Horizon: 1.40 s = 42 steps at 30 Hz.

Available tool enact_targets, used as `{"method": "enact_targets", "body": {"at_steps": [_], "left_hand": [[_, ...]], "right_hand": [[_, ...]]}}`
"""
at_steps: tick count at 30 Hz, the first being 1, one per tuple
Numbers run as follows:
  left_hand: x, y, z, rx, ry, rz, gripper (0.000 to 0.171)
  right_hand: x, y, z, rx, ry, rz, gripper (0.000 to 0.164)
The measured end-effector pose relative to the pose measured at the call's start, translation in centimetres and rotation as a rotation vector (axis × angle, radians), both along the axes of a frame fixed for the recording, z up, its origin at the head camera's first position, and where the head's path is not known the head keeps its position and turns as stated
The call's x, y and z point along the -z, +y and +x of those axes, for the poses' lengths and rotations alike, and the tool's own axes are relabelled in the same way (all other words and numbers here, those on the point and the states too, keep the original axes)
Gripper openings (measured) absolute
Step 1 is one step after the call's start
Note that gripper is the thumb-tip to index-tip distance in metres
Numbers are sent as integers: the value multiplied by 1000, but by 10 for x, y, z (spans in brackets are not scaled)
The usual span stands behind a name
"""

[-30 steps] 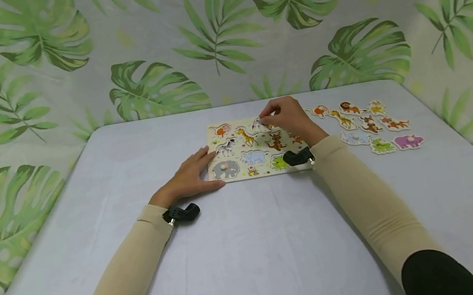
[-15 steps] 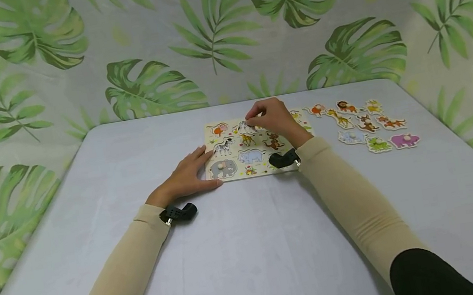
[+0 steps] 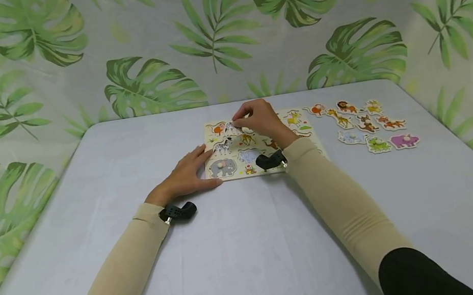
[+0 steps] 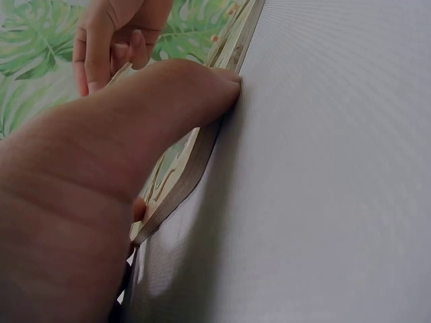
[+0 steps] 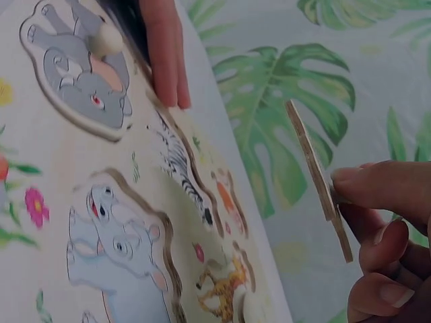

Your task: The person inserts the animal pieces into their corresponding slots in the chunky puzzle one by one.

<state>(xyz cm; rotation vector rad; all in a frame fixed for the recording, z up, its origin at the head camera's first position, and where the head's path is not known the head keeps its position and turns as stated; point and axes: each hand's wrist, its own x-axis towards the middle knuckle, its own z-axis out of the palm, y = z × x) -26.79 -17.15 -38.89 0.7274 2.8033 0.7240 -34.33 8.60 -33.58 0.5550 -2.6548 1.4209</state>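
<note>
Between thumb and fingertips, my right hand (image 3: pixel 262 120) pinches a zebra puzzle piece (image 3: pixel 231 127), held above the top left part of the animal puzzle board (image 3: pixel 241 172). In the right wrist view the thin wooden piece (image 5: pixel 313 165) shows edge-on, apart from the board. My left hand (image 3: pixel 185 173) rests at the board's left side with fingers extended, its thumb along the near corner. Just beside those fingers lies the zebra recess (image 3: pixel 222 147). An elephant piece (image 5: pixel 84 77) with a round knob sits in the board at the near left. My right wrist hides part of the board's right side.
Several loose animal pieces lie right of the board, among them a lion (image 3: pixel 348 107), a giraffe (image 3: pixel 341 119), a green piece (image 3: pixel 378 144) and a purple hippo (image 3: pixel 405 141). A leaf-patterned cloth (image 3: pixel 152 86) hangs behind the white table (image 3: pixel 234 251).
My right hand has moved left across the board with the zebra piece, uncovering the board's right side. My left hand stays at the board's left edge.
</note>
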Motion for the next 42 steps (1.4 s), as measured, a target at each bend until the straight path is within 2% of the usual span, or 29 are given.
{"method": "enact_targets", "body": {"at_steps": [9, 18, 26, 32, 42], "left_hand": [[0, 0, 0, 7, 18, 0, 92], [-1, 0, 1, 20, 41, 10, 92], [0, 0, 0, 24, 42, 13, 93], [0, -1, 0, 22, 39, 7, 94], [-1, -1, 0, 12, 31, 0, 94]], "right_hand": [[2, -20, 3, 1, -7, -15, 7], [8, -33, 8, -38, -13, -77, 8], [10, -43, 11, 9, -24, -108, 9], [16, -47, 13, 52, -46, -94, 8], [18, -46, 16, 105, -57, -115, 7]]}}
